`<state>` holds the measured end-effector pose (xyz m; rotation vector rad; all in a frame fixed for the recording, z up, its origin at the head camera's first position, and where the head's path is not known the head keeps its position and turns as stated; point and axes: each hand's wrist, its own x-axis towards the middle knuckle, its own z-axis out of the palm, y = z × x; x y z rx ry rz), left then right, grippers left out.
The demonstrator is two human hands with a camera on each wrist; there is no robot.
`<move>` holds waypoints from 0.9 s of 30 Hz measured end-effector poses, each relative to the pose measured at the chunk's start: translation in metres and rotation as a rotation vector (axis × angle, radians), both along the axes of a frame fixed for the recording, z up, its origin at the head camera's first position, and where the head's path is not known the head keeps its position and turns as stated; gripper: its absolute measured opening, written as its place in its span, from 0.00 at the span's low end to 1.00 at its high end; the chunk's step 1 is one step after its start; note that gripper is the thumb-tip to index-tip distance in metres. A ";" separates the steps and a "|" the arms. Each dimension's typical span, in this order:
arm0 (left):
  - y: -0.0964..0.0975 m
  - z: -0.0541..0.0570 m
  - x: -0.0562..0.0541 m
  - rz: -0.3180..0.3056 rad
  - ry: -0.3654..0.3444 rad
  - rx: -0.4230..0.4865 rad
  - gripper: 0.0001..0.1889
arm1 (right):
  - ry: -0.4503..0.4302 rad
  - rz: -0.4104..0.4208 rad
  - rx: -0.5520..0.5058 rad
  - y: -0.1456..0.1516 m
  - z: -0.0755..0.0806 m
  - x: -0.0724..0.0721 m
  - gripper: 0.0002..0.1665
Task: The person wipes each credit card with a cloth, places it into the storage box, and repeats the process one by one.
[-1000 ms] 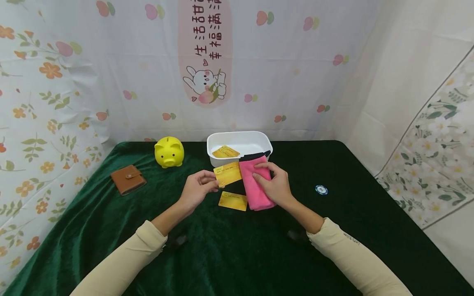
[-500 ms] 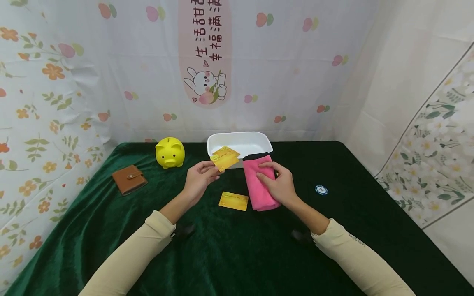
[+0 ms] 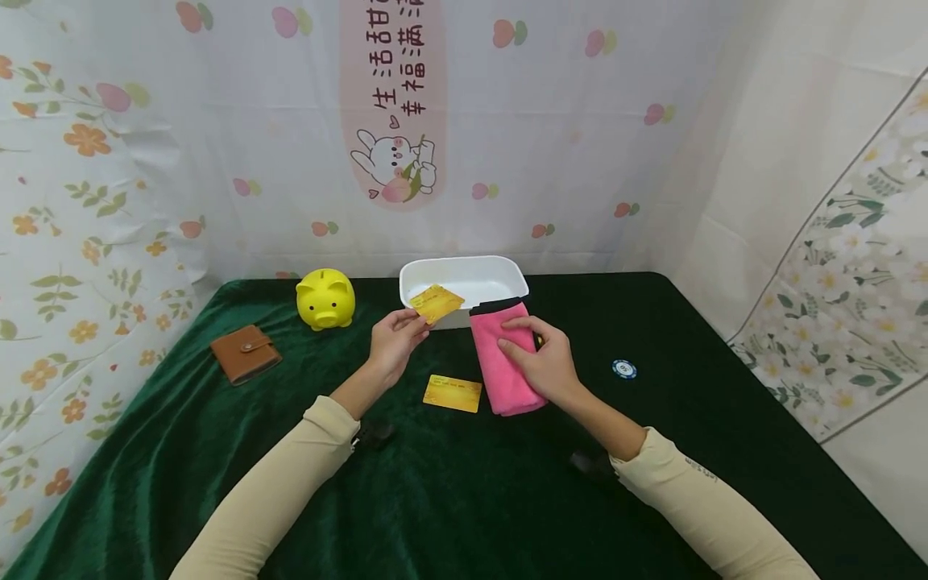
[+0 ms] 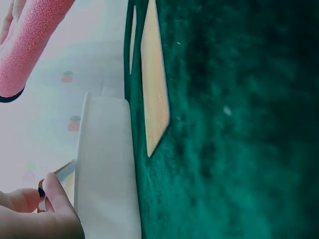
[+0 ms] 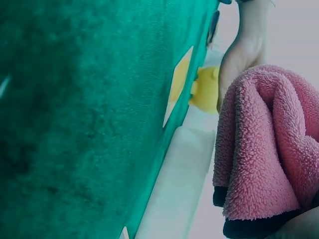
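Observation:
My left hand (image 3: 395,345) pinches a yellow bank card (image 3: 437,303) at its lower left corner, over the near left rim of the white tray (image 3: 464,268). In the left wrist view the thumb and fingertips meet close beside the tray wall (image 4: 107,164). My right hand (image 3: 542,358) grips a folded pink fleece towel (image 3: 500,374) with a black edge, upright just right of the tray's front. A speck of yellow shows by the right fingers, behind the towel. The towel's soft folds (image 5: 259,154) fill the right wrist view's right side. A second yellow card (image 3: 452,393) lies flat on the green cloth.
A yellow piggy bank (image 3: 325,300) stands left of the tray. Further left lies a brown wallet (image 3: 245,354) with a snap strap. A blue and white poker chip (image 3: 624,370) lies on the right. A patterned curtain (image 3: 290,145) hangs behind the table.
My left hand has carried its card away from the towel, up and over the tray, where it now overlaps the spot of the card seen inside. The towel stays held, shifted slightly right.

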<state>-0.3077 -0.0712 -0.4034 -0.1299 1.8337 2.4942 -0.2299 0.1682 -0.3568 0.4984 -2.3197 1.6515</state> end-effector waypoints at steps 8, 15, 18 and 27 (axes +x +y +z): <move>0.000 -0.001 -0.003 -0.026 0.033 -0.025 0.18 | 0.007 0.013 0.003 -0.003 0.001 0.000 0.13; 0.002 -0.001 0.011 -0.184 0.082 -0.322 0.14 | 0.015 0.003 0.007 -0.003 0.002 -0.001 0.13; 0.001 0.001 0.018 -0.248 0.120 -0.444 0.13 | 0.005 0.008 0.002 -0.003 0.002 -0.001 0.14; -0.017 0.005 0.029 -0.452 0.097 -0.649 0.20 | 0.009 0.019 -0.027 0.007 -0.029 -0.022 0.14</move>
